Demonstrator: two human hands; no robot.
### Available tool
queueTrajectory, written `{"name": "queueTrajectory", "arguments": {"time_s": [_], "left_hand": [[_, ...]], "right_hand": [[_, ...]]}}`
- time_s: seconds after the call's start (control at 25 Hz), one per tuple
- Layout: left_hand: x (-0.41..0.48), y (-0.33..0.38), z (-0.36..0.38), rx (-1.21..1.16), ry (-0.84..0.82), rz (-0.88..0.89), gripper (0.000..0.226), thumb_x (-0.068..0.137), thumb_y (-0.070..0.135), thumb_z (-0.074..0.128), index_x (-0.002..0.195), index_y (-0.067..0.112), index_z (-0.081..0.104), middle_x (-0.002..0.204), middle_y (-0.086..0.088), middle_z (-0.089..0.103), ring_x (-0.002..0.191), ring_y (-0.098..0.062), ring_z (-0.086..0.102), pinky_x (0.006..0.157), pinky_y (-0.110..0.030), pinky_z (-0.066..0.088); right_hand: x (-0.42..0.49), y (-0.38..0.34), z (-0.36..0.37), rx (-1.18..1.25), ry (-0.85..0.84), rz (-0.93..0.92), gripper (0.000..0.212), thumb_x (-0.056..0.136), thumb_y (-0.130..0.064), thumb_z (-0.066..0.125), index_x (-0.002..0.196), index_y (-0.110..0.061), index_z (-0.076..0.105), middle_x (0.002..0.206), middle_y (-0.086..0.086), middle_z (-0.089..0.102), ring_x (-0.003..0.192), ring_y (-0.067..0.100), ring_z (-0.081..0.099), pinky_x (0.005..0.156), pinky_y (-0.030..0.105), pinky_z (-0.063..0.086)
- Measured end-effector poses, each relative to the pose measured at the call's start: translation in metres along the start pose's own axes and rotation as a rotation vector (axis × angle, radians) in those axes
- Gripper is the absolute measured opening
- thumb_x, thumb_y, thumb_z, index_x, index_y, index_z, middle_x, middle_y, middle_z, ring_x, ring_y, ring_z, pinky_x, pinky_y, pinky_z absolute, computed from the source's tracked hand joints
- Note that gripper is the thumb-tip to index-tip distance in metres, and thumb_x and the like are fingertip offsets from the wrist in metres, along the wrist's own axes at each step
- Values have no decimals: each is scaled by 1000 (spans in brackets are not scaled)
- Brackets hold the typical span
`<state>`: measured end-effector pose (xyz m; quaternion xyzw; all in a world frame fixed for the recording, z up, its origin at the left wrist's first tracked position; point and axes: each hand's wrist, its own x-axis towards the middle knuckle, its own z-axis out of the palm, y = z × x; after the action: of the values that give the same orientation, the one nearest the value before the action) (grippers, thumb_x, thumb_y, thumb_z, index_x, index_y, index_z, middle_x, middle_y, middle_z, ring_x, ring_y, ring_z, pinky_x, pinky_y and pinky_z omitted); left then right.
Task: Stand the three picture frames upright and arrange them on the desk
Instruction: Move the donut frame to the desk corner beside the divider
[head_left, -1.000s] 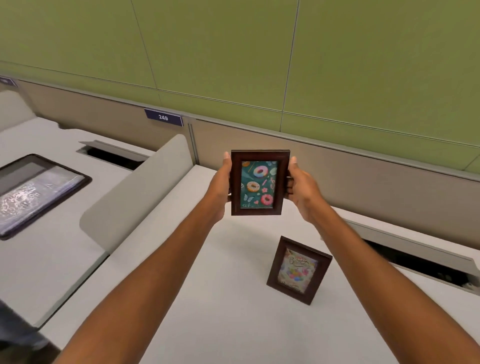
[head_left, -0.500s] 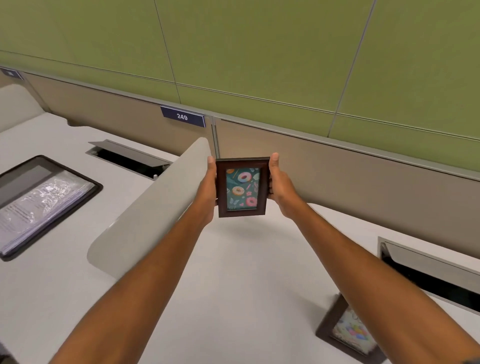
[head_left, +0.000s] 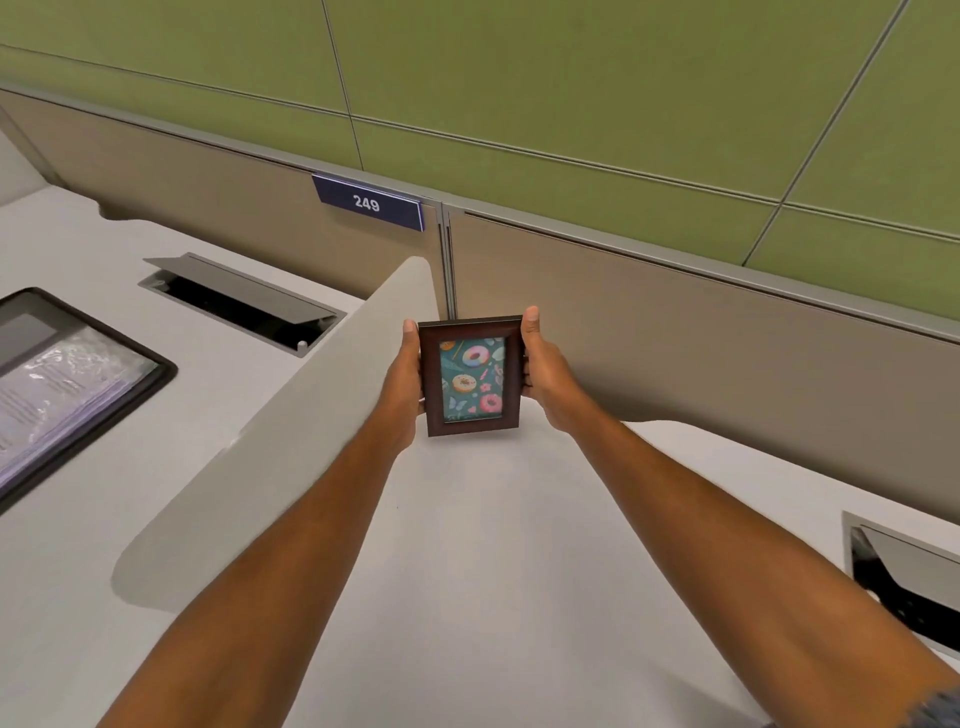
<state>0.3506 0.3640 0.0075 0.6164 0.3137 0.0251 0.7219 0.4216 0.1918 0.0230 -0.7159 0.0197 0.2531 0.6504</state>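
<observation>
While upright (perhaps touching the desk (head_left: 467, 545)), the frame (head_left: 470, 378) sits between left hand (head_left: 404, 384) and right hand (head_left: 545, 374).

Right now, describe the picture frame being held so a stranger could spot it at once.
Find the blue number plate reading 249 on the beige partition, then look just below and to its right, at the back corner of the white desk. There the left hand and right hand grip the sides of the picture frame. It is dark brown wood, upright, with doughnuts on a teal background.
</observation>
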Motion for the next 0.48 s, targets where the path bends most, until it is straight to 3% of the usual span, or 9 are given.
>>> {"name": "queueTrajectory", "arguments": {"time_s": [0.12, 0.28, 0.48], "left_hand": [[19, -10, 0, 15, -2, -2, 77, 104, 82, 25, 137, 30, 71, 122, 2, 80, 111, -21, 74, 106, -47, 50], [31, -18, 1, -6, 5, -13, 74, 103, 84, 26, 116, 34, 78, 93, 14, 86, 99, -15, 78, 84, -35, 54], [38, -23, -1, -16, 2, -23, 76, 102, 85, 24, 112, 34, 80, 89, 14, 87, 103, -18, 78, 88, -39, 54]], "right_hand": [[21, 13, -1, -6, 7, 13, 70, 101, -81, 27, 101, -27, 73, 98, 0, 82, 98, 20, 78, 97, 44, 62], [37, 23, -1, -23, 11, 10, 70, 100, -82, 29, 99, -30, 74, 87, -9, 83, 88, 12, 80, 81, 34, 61], [49, 32, 0, -55, 0, -5, 64, 101, -80, 27, 100, -35, 73, 78, -20, 82, 73, 0, 80, 71, 25, 60]]}}
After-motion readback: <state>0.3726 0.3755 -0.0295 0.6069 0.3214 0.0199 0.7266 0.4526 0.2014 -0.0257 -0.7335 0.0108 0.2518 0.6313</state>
